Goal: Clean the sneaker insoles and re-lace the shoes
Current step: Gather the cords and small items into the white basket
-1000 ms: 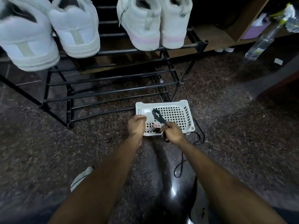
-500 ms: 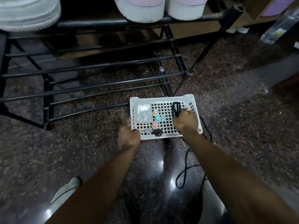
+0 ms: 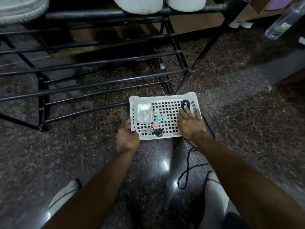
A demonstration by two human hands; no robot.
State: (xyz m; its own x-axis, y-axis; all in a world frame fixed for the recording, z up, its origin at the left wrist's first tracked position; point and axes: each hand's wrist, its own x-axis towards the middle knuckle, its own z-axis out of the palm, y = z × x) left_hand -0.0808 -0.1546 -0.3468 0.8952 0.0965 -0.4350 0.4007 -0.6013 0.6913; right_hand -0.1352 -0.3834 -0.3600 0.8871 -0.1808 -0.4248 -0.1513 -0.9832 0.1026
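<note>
— Where the white basket (image 3: 165, 100) sits on the dark speckled floor (image 3: 247, 129), what hems it in?

— Its far rim lies just in front of the black shoe rack (image 3: 105, 68), close to the rack's right-hand leg. Left of the basket the low rack bars run over the floor; right of it the floor lies open out to a far clear bottle (image 3: 283, 20).

— And the hands?

— The left hand (image 3: 127, 138) grips the basket's near-left corner, fingers curled over the rim. The right hand (image 3: 191, 124) lies inside at the right end, fingers mostly straight, tips pressing on a coiled black shoelace (image 3: 185, 104) against the basket's floor beside the right wall.

— Does the lace stay inside?

— No. It passes under the right hand, over the near-right rim and trails in loops on the polished floor towards the person, ending near a white sneaker (image 3: 212, 200) at the lower right. Another white sneaker (image 3: 64, 197) shows at the lower left, partly hidden by the left forearm.

— What else is in the basket?

— A clear packet (image 3: 144, 111) at the left end, then a row of three small caps, cream (image 3: 156, 111), teal (image 3: 159, 119) and pink (image 3: 155, 125), and a dark round thing (image 3: 158, 132) by the near wall. The middle grid is bare.

— Above?

— White soles (image 3: 140, 5) rest on the rack's top bar, their edges overhanging.
</note>
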